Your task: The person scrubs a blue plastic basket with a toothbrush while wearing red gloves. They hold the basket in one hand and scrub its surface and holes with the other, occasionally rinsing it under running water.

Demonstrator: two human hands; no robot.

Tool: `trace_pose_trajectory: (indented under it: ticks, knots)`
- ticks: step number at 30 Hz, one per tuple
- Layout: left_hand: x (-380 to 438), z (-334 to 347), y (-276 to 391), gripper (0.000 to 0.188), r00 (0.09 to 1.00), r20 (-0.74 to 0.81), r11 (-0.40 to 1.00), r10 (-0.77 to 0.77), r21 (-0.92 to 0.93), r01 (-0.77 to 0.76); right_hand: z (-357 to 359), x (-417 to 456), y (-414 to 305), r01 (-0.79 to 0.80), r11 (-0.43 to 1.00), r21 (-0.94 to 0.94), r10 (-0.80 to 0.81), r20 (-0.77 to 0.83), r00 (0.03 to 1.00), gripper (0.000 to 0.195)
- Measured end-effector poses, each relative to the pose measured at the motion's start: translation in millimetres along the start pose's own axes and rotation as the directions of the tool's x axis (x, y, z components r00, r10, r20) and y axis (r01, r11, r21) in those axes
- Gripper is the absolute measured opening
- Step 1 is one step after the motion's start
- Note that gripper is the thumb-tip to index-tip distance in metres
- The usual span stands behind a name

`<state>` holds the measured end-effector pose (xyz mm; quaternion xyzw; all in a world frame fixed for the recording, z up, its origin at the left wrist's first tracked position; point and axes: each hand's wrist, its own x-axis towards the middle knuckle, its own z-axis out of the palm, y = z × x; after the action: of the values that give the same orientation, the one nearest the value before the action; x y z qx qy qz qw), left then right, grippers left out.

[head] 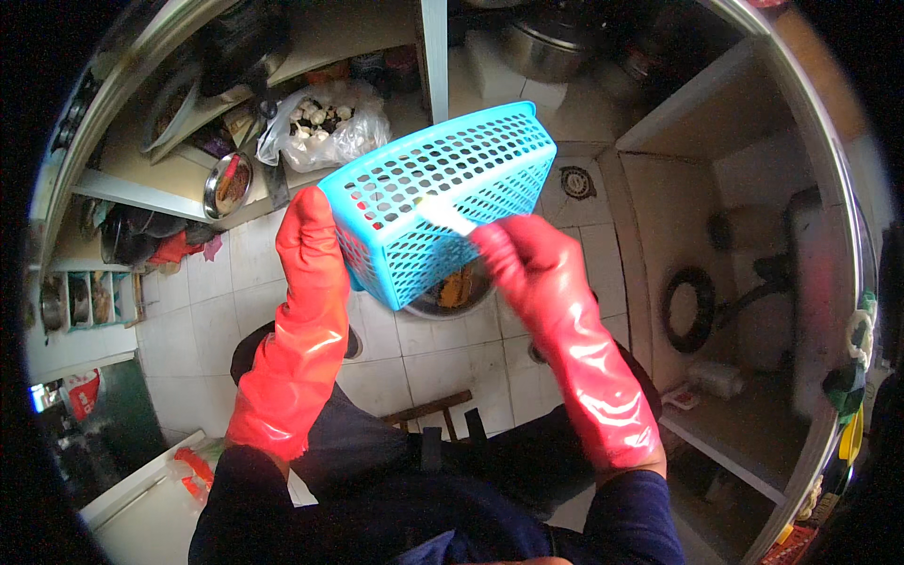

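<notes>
A blue perforated plastic basket [452, 169] is tilted on its side in front of me, its base and one long wall towards me. My left hand [309, 240], in a red rubber glove, grips the basket at its left end. My right hand [526, 254], also in a red rubber glove, is closed around a small brush [446, 214], blurred, whose pale end lies against the basket's outside. Below the basket, partly hidden by it, a round metal basin [459, 296] stands on the tiled floor with something orange-brown in it.
A plastic bag of garlic bulbs [321, 127] lies on the shelf at upper left, near a metal bowl [228, 185] of ground spice. A lidded metal pot [547, 49] stands at the top. A floor drain [578, 183] is at right, beside a low raised edge.
</notes>
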<state>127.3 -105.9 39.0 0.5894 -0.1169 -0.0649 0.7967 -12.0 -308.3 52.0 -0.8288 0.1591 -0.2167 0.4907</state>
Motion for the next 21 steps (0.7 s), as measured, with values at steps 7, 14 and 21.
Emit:
trace_pose_trajectory:
  ticks: [7,14,21]
  knots:
    - [5,-34,-16,0.051,0.994,0.052,0.984,0.094,0.146,-0.101,-37,39,41,-0.461,0.887,-0.001,0.459,-0.086,0.884,0.036]
    - [-8,-18,1,0.043,0.989,0.042,0.960,0.141,0.240,-0.147,-23,27,34,-0.313,0.949,0.019,0.314,-0.082,0.946,0.035]
    - [-10,-18,-1,0.045,0.974,0.090,0.929,0.207,0.294,-0.224,-30,28,24,-0.345,0.937,-0.053,0.345,-0.014,0.939,0.033]
